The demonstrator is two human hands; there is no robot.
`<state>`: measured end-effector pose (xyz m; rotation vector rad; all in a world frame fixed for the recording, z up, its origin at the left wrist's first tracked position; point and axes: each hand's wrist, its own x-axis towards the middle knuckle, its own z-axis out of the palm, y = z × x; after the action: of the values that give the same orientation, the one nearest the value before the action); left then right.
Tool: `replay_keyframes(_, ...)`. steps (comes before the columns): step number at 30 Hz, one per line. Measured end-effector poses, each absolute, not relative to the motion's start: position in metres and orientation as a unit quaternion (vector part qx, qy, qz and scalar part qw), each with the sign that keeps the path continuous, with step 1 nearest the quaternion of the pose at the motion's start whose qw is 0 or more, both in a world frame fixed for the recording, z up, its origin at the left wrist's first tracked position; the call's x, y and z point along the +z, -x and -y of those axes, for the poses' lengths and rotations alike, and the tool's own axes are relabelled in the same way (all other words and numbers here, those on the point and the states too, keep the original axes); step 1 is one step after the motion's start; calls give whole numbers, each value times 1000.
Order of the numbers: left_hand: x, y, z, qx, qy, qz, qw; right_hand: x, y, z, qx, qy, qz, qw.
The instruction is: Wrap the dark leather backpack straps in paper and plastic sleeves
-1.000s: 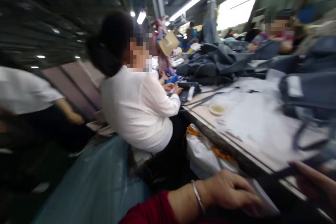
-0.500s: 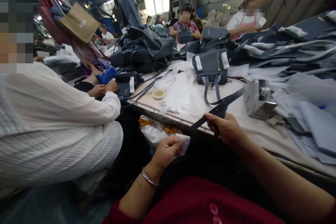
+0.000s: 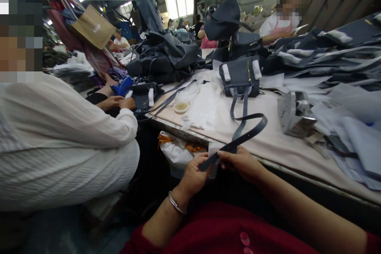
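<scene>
A dark blue bag strap (image 3: 248, 137) with small holes loops off a small dark blue bag (image 3: 238, 79) on the table. My right hand (image 3: 242, 163) pinches the strap close to its end. My left hand (image 3: 193, 175) is closed on a small sheet of thin white paper (image 3: 213, 149), and the strap's end lies at its thumb and fingers, over the paper. Both hands are close together just off the table's front edge. Whether the left fingers also grip the strap I cannot tell.
Left of me a co-worker in a white top (image 3: 77, 119) handles another dark bag (image 3: 145, 95). On the table are a small round dish (image 3: 181, 107), white strips (image 3: 202, 107), a metal tape dispenser (image 3: 294, 113) and paper sheets (image 3: 360, 139). Dark bags (image 3: 166, 55) are piled behind.
My right hand has moved left and down, bringing the strap's end to my left hand and the paper. At the far side, a dark bag has been raised in front of a co-worker.
</scene>
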<state>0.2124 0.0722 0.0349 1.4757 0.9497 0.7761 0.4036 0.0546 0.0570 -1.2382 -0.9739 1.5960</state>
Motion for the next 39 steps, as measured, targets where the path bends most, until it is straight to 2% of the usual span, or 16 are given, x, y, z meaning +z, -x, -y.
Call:
replay_keyframes(4,32,-192,-80,305,-508,-327,736,58,-404,-48,607,518,426,426)
replay_keyframes(7,35,-184,-85,325,-443,-313,775,60,-402,-46,568,528,478,412)
replay_keyframes(11,40,-200,-85,329,-533,-384,678,57,-395,-49,525,530,535,398)
replay_keyframes(15,39,-210,-86,352,-571,-466,577,54,-398,-50,495,527,542,429)
replay_keyframes(21,39,-189,-89,339,-673,-473,456,79,-427,-57,481,560,481,472)
replay_keyframes(27,44,-190,-85,323,-691,-463,452,95,-425,-66,438,556,538,457)
replay_keyframes(39,48,-194,-87,309,-687,-449,481,80,-423,-71,426,503,636,402)
